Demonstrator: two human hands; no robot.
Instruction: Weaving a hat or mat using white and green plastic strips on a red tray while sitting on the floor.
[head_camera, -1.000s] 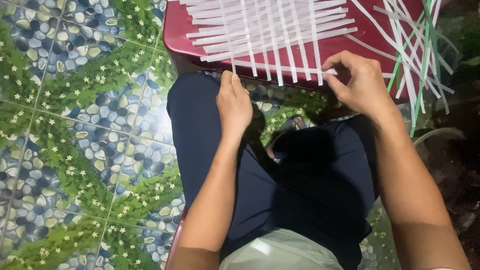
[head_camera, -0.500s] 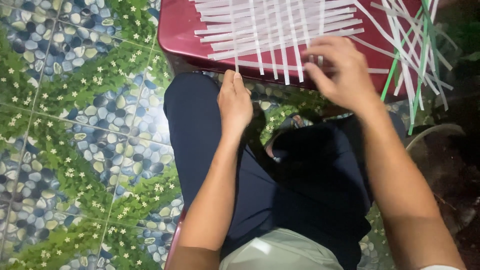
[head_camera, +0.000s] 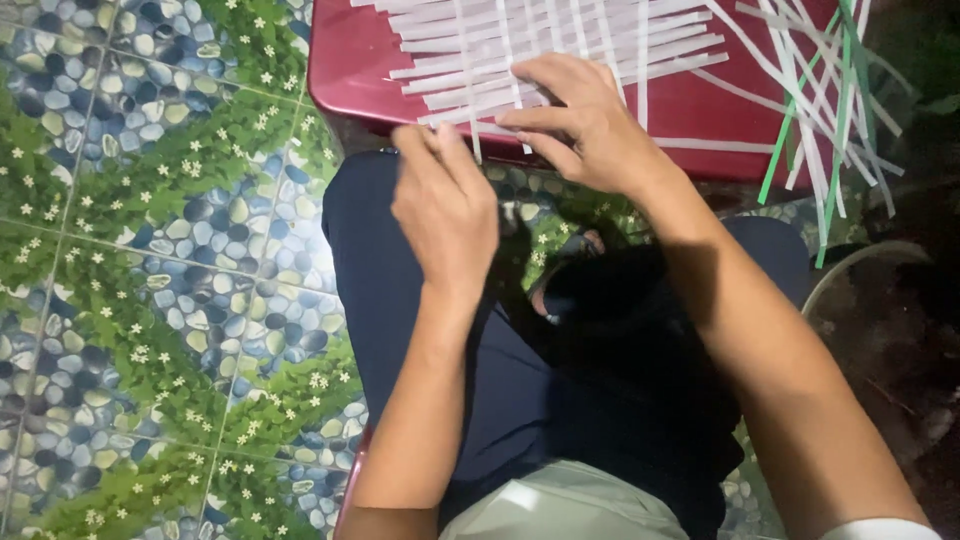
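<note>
Weaving step, I judge: right hand (head_camera: 585, 125) presses flat, open, on white strips (head_camera: 560, 45) atop the red stool (head_camera: 350, 70); left hand (head_camera: 445, 205) pinches one strip's end. Next calls for threading it across.

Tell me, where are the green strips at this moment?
The green strips are at the upper right of the head view, among white strips hanging over the red stool's right edge, beyond the right hand.
</note>
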